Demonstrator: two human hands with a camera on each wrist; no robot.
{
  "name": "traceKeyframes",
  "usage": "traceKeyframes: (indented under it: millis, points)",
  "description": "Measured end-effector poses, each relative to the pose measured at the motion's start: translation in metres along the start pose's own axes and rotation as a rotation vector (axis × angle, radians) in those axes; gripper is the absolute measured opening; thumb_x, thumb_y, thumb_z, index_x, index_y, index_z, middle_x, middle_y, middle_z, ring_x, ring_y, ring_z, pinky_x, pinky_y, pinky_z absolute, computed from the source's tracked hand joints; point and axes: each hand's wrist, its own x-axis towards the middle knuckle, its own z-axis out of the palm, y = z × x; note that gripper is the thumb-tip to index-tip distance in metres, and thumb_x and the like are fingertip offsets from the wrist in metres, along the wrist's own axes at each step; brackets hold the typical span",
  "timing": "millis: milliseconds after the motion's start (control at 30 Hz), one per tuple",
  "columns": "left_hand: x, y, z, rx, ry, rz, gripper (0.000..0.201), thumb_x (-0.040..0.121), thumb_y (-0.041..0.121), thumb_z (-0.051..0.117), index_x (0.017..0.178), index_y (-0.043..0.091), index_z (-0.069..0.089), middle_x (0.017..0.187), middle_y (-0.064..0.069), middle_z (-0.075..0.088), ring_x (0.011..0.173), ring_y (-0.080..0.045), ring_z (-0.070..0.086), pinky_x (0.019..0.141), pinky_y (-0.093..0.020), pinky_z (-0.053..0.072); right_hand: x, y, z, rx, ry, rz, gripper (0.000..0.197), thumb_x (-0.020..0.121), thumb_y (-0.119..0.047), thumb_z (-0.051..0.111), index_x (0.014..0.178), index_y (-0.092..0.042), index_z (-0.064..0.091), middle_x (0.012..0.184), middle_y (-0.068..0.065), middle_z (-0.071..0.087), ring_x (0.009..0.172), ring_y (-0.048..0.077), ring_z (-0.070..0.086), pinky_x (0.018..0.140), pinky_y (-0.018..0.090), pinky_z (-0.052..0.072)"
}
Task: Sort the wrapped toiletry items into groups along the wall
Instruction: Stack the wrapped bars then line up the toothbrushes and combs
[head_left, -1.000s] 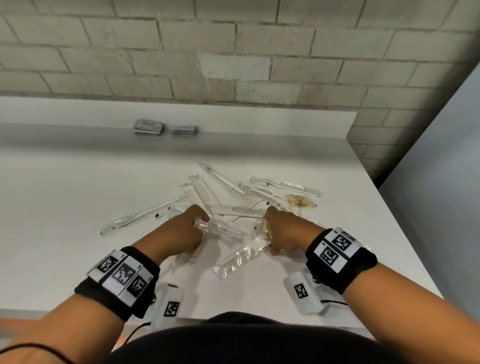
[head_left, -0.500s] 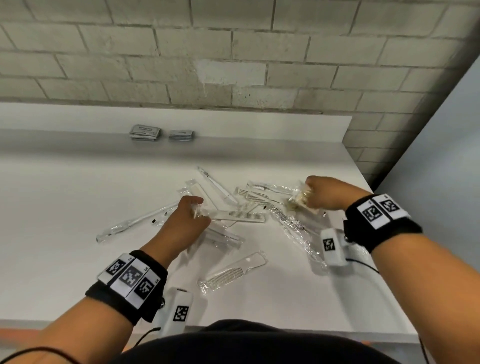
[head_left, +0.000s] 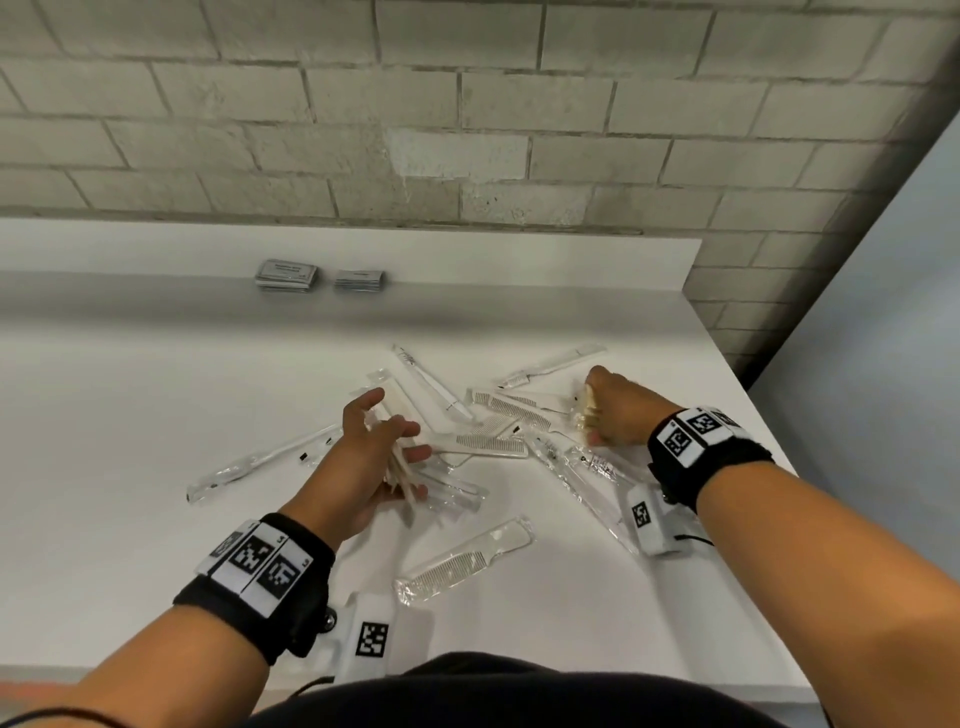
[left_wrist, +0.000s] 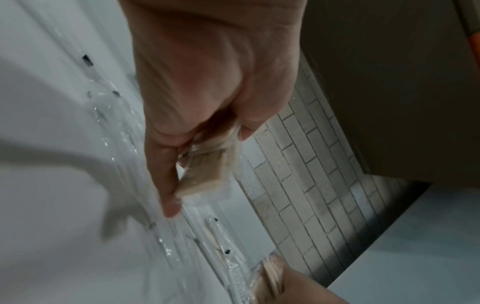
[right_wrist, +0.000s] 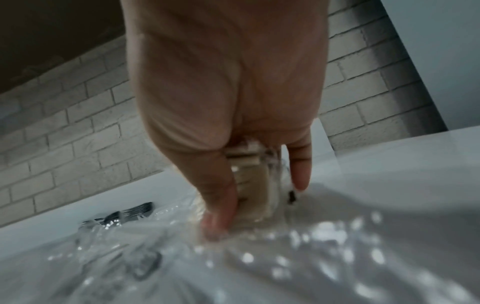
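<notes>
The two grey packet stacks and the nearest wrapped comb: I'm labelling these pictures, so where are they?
Left packet stack (head_left: 286, 274): head view, on its top face.
Right packet stack (head_left: 359, 278): head view, on its top face.
Nearest wrapped comb (head_left: 464, 559): head view, mid-length, on the teeth.

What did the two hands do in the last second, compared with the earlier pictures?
The right hand left the near middle of the pile, moved out to the right and took hold of tan packets there. The left hand lifted slightly and now holds its own tan packets. The comb nearest the person and the two grey stacks by the wall stayed put.
</notes>
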Motion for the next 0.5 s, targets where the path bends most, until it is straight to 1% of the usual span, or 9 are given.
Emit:
traceKeyframes:
  millis: [67, 133, 167, 200, 267, 333, 367, 433, 500]
  points:
    - [0.001, 0.001, 0.0, -0.061, -0.02, -0.005, 0.037, 0.099, 0.023, 0.049, 0.13, 0.038, 0.035, 0.112, -0.006, 0.058, 0.094, -0.028, 0.063, 0.087, -0.063, 0.049, -0.004, -0.003, -0.009, 0.169, 0.001, -0.017, 0.032, 0.084, -0.01, 0.058, 0.107, -0.02, 0.039, 0.086, 0.003, 0.059, 0.069, 0.019, 0.054, 0.056, 0.029, 0.042]
    - [0.003, 0.006, 0.001, -0.107, -0.041, 0.014, 0.038, 0.098, 0.024, 0.051, 0.13, 0.037, 0.037, 0.113, -0.007, 0.059, 0.093, -0.028, 0.061, 0.082, -0.055, 0.053, -0.012, -0.016, -0.025, 0.294, 0.084, -0.058, 0.035, 0.079, -0.007, 0.063, 0.091, -0.031, 0.041, 0.093, 0.002, 0.058, 0.078, 0.02, 0.057, 0.063, 0.031, 0.046]
    - [0.008, 0.008, 0.001, -0.125, -0.054, 0.03, 0.037, 0.097, 0.025, 0.052, 0.13, 0.036, 0.038, 0.113, -0.007, 0.06, 0.093, -0.028, 0.061, 0.079, -0.051, 0.055, -0.018, -0.03, -0.035, 0.43, 0.11, -0.095, 0.039, 0.077, -0.004, 0.068, 0.09, -0.033, 0.044, 0.098, 0.001, 0.059, 0.083, 0.02, 0.058, 0.068, 0.032, 0.048]
    - [0.01, 0.011, 0.005, -0.141, -0.081, 0.046, 0.037, 0.097, 0.027, 0.052, 0.13, 0.036, 0.039, 0.112, -0.008, 0.06, 0.094, -0.027, 0.06, 0.075, -0.047, 0.055, -0.028, -0.046, -0.042, 0.652, 0.083, -0.143, 0.042, 0.078, 0.0, 0.07, 0.095, -0.032, 0.049, 0.097, 0.001, 0.06, 0.082, 0.019, 0.06, 0.069, 0.031, 0.049]
    - [0.016, 0.019, 0.014, -0.18, -0.138, 0.061, 0.034, 0.098, 0.035, 0.046, 0.131, 0.03, 0.04, 0.11, -0.011, 0.062, 0.091, -0.026, 0.062, 0.071, -0.041, 0.053, -0.044, -0.087, -0.047, 1.143, -0.122, -0.243, 0.044, 0.08, 0.011, 0.065, 0.109, -0.021, 0.055, 0.089, 0.001, 0.064, 0.076, 0.015, 0.063, 0.069, 0.03, 0.052]
    - [0.019, 0.028, 0.025, -0.278, -0.228, 0.017, 0.043, 0.1, 0.044, 0.034, 0.13, 0.016, 0.047, 0.111, -0.015, 0.066, 0.094, -0.027, 0.066, 0.079, -0.042, 0.056, -0.053, -0.129, -0.039, 1.361, -0.255, -0.276, 0.041, 0.082, 0.015, 0.061, 0.112, -0.011, 0.056, 0.085, 0.004, 0.067, 0.075, 0.017, 0.066, 0.068, 0.029, 0.056]
    - [0.021, 0.032, 0.029, -0.332, -0.266, -0.015, 0.056, 0.099, 0.051, 0.029, 0.131, 0.01, 0.048, 0.115, -0.017, 0.065, 0.1, -0.029, 0.065, 0.087, -0.044, 0.054, -0.052, -0.146, -0.031, 1.348, -0.239, -0.251, 0.037, 0.083, 0.011, 0.062, 0.113, -0.009, 0.055, 0.088, 0.006, 0.066, 0.078, 0.02, 0.067, 0.067, 0.031, 0.057]
    - [0.022, 0.042, 0.028, -0.417, -0.334, -0.082, 0.078, 0.091, 0.067, 0.026, 0.128, 0.004, 0.053, 0.122, -0.019, 0.062, 0.109, -0.032, 0.062, 0.095, -0.046, 0.046, -0.043, -0.171, -0.019, 1.097, -0.064, -0.202, 0.024, 0.089, -0.01, 0.064, 0.111, -0.011, 0.056, 0.101, 0.009, 0.062, 0.086, 0.026, 0.066, 0.068, 0.038, 0.057]
    - [0.025, 0.046, 0.016, -0.456, -0.383, -0.124, 0.083, 0.083, 0.071, 0.035, 0.123, 0.002, 0.058, 0.127, -0.021, 0.059, 0.114, -0.034, 0.058, 0.099, -0.046, 0.041, -0.034, -0.185, -0.01, 0.786, 0.067, -0.149, 0.03, 0.092, -0.036, 0.056, 0.114, -0.015, 0.056, 0.115, 0.011, 0.051, 0.098, 0.029, 0.061, 0.082, 0.045, 0.056]
